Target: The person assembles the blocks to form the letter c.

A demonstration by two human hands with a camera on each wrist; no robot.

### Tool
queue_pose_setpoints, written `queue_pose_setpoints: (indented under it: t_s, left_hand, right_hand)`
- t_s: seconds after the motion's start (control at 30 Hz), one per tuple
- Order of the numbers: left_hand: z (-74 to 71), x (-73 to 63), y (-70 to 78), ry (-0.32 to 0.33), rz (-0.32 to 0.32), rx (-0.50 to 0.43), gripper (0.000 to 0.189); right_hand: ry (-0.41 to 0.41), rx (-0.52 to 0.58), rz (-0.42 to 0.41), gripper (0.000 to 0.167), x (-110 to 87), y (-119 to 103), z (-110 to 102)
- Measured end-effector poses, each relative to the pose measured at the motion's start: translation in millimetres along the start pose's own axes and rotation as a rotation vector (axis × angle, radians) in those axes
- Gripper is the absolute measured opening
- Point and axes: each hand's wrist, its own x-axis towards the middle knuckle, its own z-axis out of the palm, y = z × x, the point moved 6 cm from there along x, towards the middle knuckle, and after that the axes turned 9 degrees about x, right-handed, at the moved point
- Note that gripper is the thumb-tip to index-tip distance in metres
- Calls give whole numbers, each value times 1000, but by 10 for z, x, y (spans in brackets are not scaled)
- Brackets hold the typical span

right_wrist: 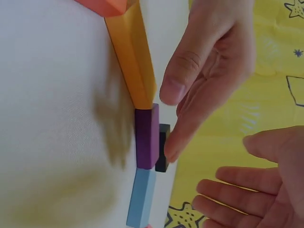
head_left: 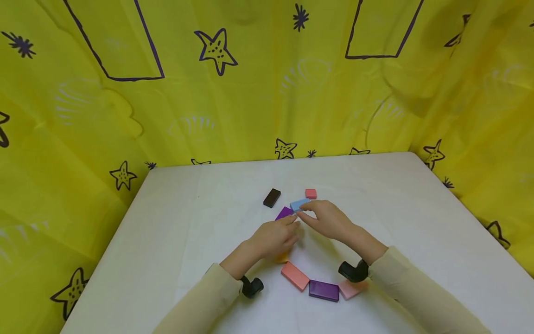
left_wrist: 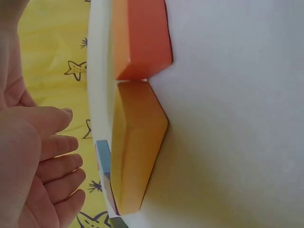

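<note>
Step in hand, my read: placing or nudging blocks end to end at the far end of a curved row on the desk (head_left: 208,199). From the right wrist, the light-blue block (right_wrist: 141,197) met the violet block (right_wrist: 147,137), which met the yellow-orange block (left_wrist: 137,147). The row then bent to the near side: coral block (head_left: 295,276), dark purple block (head_left: 323,291), pink block (head_left: 349,289).

Next move, I figured, called for either a light fingertip tweak at the light-blue end or a pinch on a loose piece: the red block (head_left: 310,194) lay just beyond, the black block (head_left: 272,198) off to the left.

Right hand (head_left: 330,221): fingers spread, nothing held, above and beside the light-blue block. Contact I couldn't call from the head view; the right wrist showed a gap. Left hand (head_left: 273,239): thumb and index wide apart, nothing held, over the violet and yellow-orange blocks.
</note>
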Motion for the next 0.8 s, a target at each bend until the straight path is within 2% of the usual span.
queue_pose_setpoints:
  t_s: [0.3,0.47,0.6,0.8]
  left_hand:
    - [126,210,-120,-31,-7,49,48]
    - [158,308,-193,-44,-46,41,57]
    - [192,368,-226,-67,-52,24,64]
    - [217,418,-248,-99,-49,39,67]
  right_hand:
    - [-4,7,24,35,451,-46,109]
    - [-53,-50,-12,37,672,-15,159]
    - [-120,-91,-47,39,778,38,208]
    - [-149,-85,-20,43,879,144,248]
